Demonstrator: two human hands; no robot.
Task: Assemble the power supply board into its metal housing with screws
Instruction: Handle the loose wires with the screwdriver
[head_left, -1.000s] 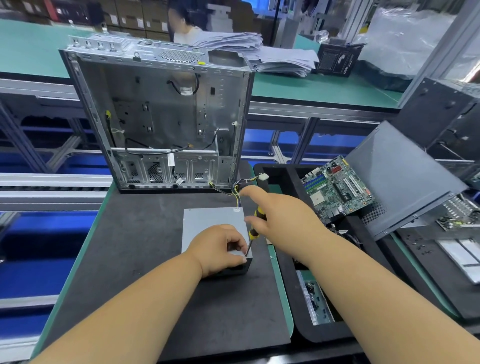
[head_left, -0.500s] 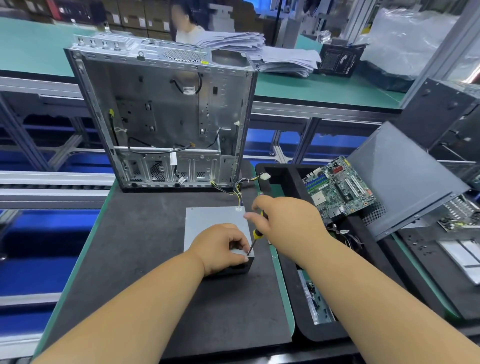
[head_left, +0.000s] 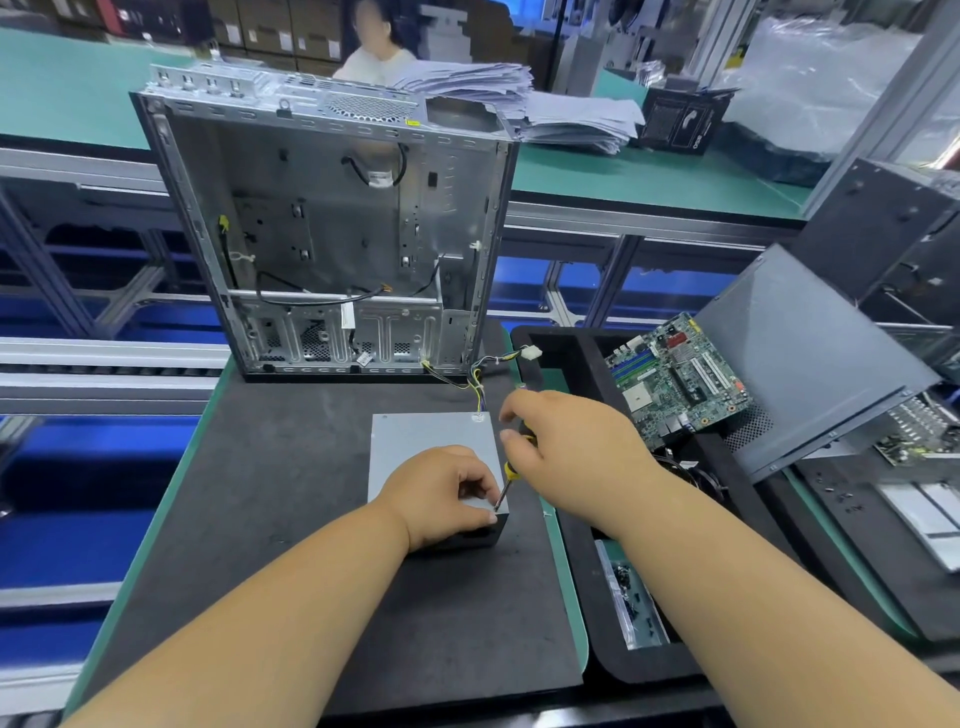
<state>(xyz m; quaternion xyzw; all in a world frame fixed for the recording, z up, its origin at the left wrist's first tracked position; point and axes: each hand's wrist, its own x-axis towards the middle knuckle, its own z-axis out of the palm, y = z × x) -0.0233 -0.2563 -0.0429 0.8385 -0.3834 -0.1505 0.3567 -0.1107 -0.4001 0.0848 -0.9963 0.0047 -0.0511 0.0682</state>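
- The left hand (head_left: 441, 496) curls over the near corner of the grey metal box (head_left: 428, 441) on the dark surface (head_left: 270, 493), pinching there.
- The right hand (head_left: 566, 447) grips a screwdriver (head_left: 508, 475) (tip at that corner).
- An open computer case (head_left: 332, 234) stands behind; a circuit board (head_left: 680, 382) lies to the right.

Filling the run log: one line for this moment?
step: screwing | left hand: holds housing | right hand: grips screwdriver, tip at near right corner | chassis: upright behind
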